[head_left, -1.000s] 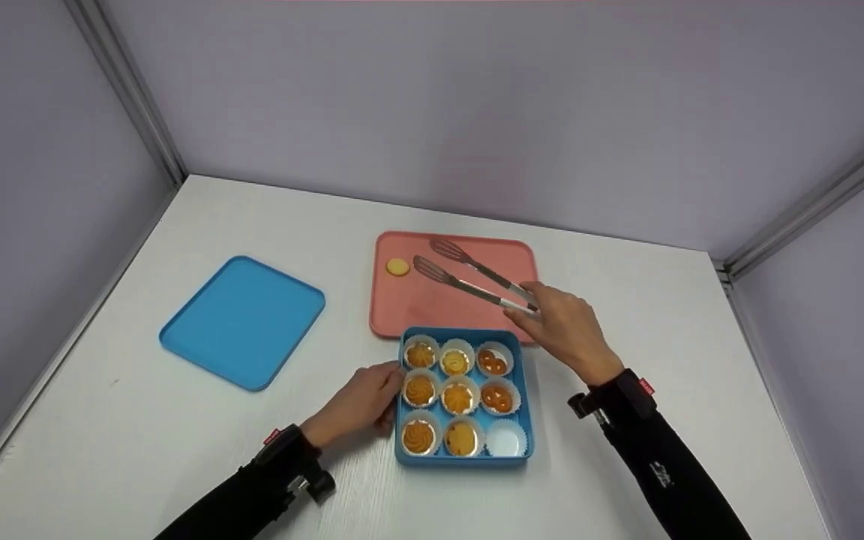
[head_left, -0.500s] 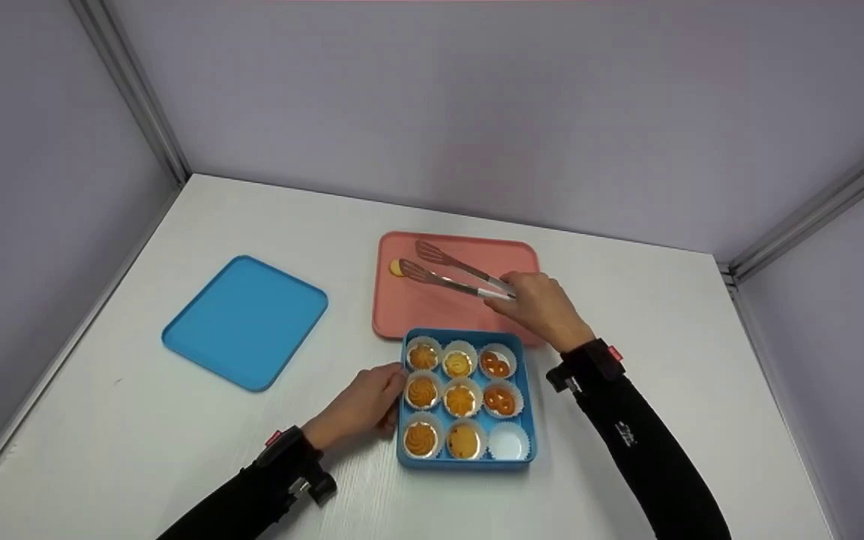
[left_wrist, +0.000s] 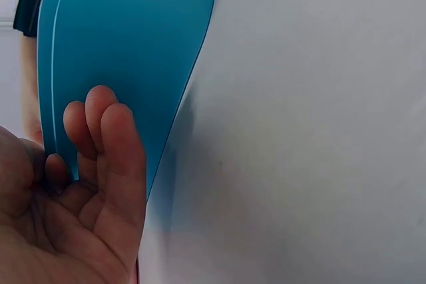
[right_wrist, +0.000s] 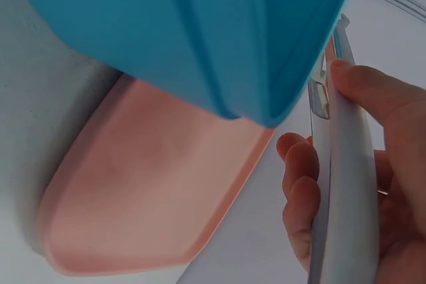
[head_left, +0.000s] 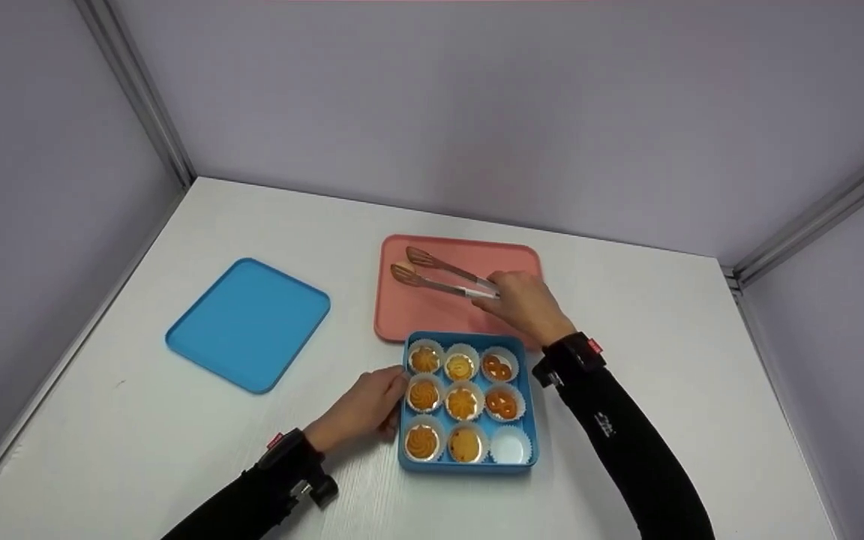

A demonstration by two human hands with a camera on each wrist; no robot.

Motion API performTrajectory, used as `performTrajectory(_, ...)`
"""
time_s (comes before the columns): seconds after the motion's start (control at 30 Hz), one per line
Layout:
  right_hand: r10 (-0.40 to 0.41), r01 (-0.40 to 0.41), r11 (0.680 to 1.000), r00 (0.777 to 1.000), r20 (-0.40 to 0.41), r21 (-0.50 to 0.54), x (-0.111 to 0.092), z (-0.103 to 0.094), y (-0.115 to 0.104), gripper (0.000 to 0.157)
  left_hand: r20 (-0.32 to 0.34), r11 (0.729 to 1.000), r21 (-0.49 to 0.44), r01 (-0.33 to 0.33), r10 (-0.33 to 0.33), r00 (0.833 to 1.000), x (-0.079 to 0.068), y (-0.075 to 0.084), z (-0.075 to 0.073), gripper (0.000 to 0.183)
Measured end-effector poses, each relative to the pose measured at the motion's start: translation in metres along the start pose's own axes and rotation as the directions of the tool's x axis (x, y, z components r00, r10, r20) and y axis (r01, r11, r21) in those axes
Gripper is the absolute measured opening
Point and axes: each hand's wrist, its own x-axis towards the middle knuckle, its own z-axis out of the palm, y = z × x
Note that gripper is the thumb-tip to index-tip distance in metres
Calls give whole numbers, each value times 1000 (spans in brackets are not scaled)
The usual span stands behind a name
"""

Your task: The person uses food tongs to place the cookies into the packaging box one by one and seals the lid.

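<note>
My left hand (head_left: 363, 405) holds the left side of a blue box (head_left: 469, 468), thumb at the rim and fingers along the outer wall (left_wrist: 126, 31). In the box, several white paper cups hold yellow and orange-brown cookies; the front right paper cup (head_left: 510, 446) holds none. My right hand (head_left: 526, 300) grips a pair of tongs (head_left: 443, 287) by the silvery handles (right_wrist: 353, 191). The tongs reach over a pink tray (head_left: 421, 319), their slotted heads spread on both sides of a round pale cookie (head_left: 406, 266), which they partly hide.
A flat blue tray (head_left: 248, 326) lies on the white table (head_left: 139, 450) at the left. The box stands close in front of the pink tray, overlapping its front edge in the head view. Grey panels (head_left: 477, 112) rise behind the table and at both sides.
My right hand has moved left with the tongs, bringing their heads from beside the round cookie to around it. My left hand keeps its hold on the box.
</note>
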Motion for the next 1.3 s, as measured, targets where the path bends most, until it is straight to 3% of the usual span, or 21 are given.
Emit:
performTrajectory(0.37, -40, 36, 992, 999, -32, -119, 2, 1, 3, 33, 2, 999, 37, -36, 36, 999, 3, -1, 0, 34)
performTrajectory(0.7, 15, -16, 999, 1000, -22, -39, -11, -3, 17, 27, 5, 1000, 15, -10, 10, 1000, 3, -2, -1, 33)
performTrajectory(1.07, 3, -6, 999, 998, -55, -40, -35, -7, 33, 26, 6, 999, 29, -19, 19, 1000, 4, 1, -1, 34)
performTrajectory(1.3, 1, -3, 1000, 994, -112, -21, -60, -15, 47, 38, 1, 999, 27, -26, 26, 1000, 5, 0, -1, 34)
